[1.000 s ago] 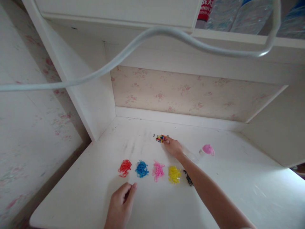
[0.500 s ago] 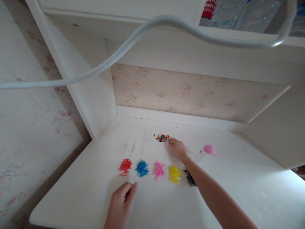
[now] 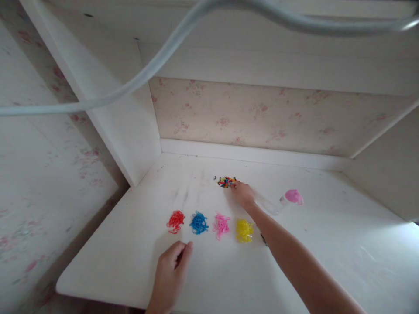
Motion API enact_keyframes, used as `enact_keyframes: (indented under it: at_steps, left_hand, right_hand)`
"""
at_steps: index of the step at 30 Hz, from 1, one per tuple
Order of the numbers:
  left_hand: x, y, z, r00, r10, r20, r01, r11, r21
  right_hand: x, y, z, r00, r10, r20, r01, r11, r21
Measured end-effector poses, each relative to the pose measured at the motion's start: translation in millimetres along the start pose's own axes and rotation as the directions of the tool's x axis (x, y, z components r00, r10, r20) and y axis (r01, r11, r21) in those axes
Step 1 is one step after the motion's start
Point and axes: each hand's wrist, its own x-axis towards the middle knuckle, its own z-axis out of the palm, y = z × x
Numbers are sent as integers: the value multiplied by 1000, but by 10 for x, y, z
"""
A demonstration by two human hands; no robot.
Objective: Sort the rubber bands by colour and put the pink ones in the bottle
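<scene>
My right hand (image 3: 242,193) reaches to the back of the desk, its fingertips pinched together at the right edge of a small mixed pile of coloured rubber bands (image 3: 226,182). Whatever is between those fingertips is too small to make out. My left hand (image 3: 170,271) rests near the front as a loose fist, thumb against the forefinger, nothing showing in it. Between the hands lie sorted piles of red bands (image 3: 176,221), blue bands (image 3: 199,223), pink bands (image 3: 221,225) and yellow bands (image 3: 245,230). Black bands (image 3: 263,239) are mostly hidden under my right forearm.
A clear container with a pink top (image 3: 293,196) lies right of my right hand. The white desk (image 3: 111,261) is bounded by a side panel (image 3: 121,122) and a flowered back wall (image 3: 222,113). A pale cable or tube (image 3: 147,72) crosses high in front.
The view has tilted down and shifted slightly. My right forearm covers more of the black bands, and its fingertips stay at the mixed pile. My left hand keeps its curled shape.
</scene>
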Motion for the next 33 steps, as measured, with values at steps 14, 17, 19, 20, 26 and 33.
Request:
enact_keyframes:
  at_steps: [14, 17, 19, 20, 26, 33]
  left_hand:
    - [-12, -38, 12, 999, 35, -36, -35, 999, -4]
    - [-23, -19, 2, 999, 28, -42, -29, 999, -14]
    - [-32, -9, -2, 999, 20, -42, -21, 1000, -23]
    - [-36, -6, -2, 999, 17, -42, -18, 999, -26]
    - [-50, 14, -1, 999, 14, -47, -16, 999, -51]
    - [-69, 8, -4, 999, 6, -33, -7, 998, -56]
  right_hand:
    - [-274, 249, -320, 996, -17, -93, 25, 996, 88]
    - [-379, 267, -378, 991, -38, -128, 53, 992, 118]
    - [-486, 239, -406, 986, -66, -152, 87, 987, 137]
    - [-552, 210, -416, 984, -84, -160, 107, 984, 144]
    - [-983, -116, -369, 955, -269, -128, 288, 944, 163]
    - [-802, -297, -338, 969, -234, -78, 238, 970, 41]
